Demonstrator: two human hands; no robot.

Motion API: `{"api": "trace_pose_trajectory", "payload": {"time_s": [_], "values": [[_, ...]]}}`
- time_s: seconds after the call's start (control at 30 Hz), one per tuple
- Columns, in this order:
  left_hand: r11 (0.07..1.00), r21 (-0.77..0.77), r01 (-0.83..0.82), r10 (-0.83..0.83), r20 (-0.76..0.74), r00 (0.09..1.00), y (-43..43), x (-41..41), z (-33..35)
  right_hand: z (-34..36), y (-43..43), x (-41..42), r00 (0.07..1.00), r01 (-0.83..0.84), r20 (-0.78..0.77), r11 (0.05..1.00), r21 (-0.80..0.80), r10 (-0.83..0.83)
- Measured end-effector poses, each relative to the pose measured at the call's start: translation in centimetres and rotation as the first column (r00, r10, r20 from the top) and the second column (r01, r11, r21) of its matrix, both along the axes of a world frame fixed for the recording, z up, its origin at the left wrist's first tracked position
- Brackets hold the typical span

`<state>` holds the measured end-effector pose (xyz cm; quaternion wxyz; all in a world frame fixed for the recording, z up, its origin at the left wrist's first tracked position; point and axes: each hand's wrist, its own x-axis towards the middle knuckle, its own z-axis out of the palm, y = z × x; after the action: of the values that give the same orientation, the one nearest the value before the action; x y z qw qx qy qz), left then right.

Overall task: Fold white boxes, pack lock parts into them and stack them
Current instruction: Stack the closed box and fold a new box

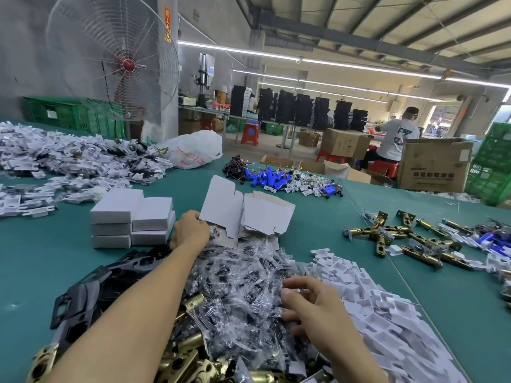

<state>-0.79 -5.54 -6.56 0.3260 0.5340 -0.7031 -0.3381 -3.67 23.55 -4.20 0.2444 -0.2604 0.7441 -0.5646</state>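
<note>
Green table [41, 258]; left hand [190, 230] holds a flat, apparently unfolded white box [221, 208].

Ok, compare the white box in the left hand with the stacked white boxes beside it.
The held box is unclosed, flaps sticking out; the stacked boxes are closed blocks. The held box is tilted up in the left hand; the stacked boxes lie flat in two piles. Both are plain white card.

Stacked boxes [132, 219] stand just left of the left hand [190, 230], a box blank [221, 205] in it; screw bags [243, 286] lie under the right hand [309, 305].
</note>
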Motion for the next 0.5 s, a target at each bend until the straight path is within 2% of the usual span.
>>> {"api": "trace_pose_trajectory", "payload": {"time_s": [0.3,0.5], "values": [[0.997,-0.013,-0.078,0.077,-0.059,0.995,0.2,0.5,1.0,0.0,0.2,-0.1,1.000,0.008,-0.021,1.000,0.014,-0.007],[0.998,-0.060,-0.010,-0.003,-0.224,0.975,0.6,1.9,3.8,0.5,0.3,0.1,1.000,-0.001,0.031,1.000,-0.004,0.002]]}}
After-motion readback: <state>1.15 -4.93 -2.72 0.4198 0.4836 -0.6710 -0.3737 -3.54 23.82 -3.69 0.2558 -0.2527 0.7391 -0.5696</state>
